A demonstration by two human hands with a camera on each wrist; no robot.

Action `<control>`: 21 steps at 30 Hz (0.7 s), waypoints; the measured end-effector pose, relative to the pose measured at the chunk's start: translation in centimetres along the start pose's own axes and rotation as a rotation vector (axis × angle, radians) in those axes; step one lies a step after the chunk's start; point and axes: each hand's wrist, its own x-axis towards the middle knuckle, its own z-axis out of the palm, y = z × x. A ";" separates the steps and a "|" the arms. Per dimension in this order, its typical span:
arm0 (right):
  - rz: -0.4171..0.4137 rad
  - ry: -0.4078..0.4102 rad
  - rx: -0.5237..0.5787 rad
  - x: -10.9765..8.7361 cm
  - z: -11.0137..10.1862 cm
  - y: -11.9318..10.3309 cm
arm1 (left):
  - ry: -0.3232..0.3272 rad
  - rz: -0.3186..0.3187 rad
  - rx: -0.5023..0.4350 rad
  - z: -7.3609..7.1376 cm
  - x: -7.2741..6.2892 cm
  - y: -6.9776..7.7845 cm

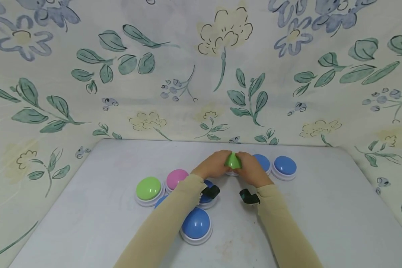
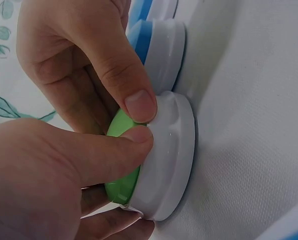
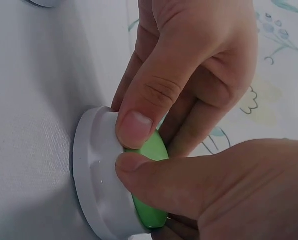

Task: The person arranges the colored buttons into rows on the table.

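At the back of the white table, a green-topped push button [image 1: 233, 161] with a white round base sits between both hands. My left hand [image 1: 213, 164] holds it from the left and my right hand [image 1: 253, 169] from the right. In the left wrist view both thumbs press side by side where the green dome [image 2: 123, 186] meets the white base [image 2: 171, 155]. The other fingers curl round the far side, partly hidden. The right wrist view shows the base [image 3: 101, 175] standing on the tabletop, thumbtips close together at its upper edge.
Two blue buttons, one at the far right [image 1: 285, 165] and one partly behind my right hand [image 1: 262, 162], stand close by. Left of centre are a green button [image 1: 148, 188], a pink button [image 1: 176, 178] and several blue ones, including a front one [image 1: 196, 224]. Floral cloth [image 1: 181, 111] hangs behind the table.
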 end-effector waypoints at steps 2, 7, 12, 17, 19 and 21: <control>-0.003 0.006 -0.001 0.0 0.1 0.0 | -0.004 -0.002 -0.008 0.0 0.0 -0.1; -0.004 0.012 0.000 0.0 0.2 0.1 | -0.014 -0.013 -0.006 0.0 0.1 -0.1; -0.018 0.029 0.018 -0.1 0.1 0.1 | -0.007 -0.042 0.017 -0.5 -0.2 0.2; -0.040 0.059 -0.013 -0.2 -0.1 -0.1 | 0.017 -0.057 0.018 -1.7 -1.0 0.6; -0.044 0.066 -0.015 -0.3 -0.2 -0.4 | 0.034 -0.050 0.026 -2.3 -1.5 0.5; -0.048 0.074 -0.008 -0.5 -0.3 -0.7 | 0.058 -0.046 0.038 -2.9 -2.2 0.4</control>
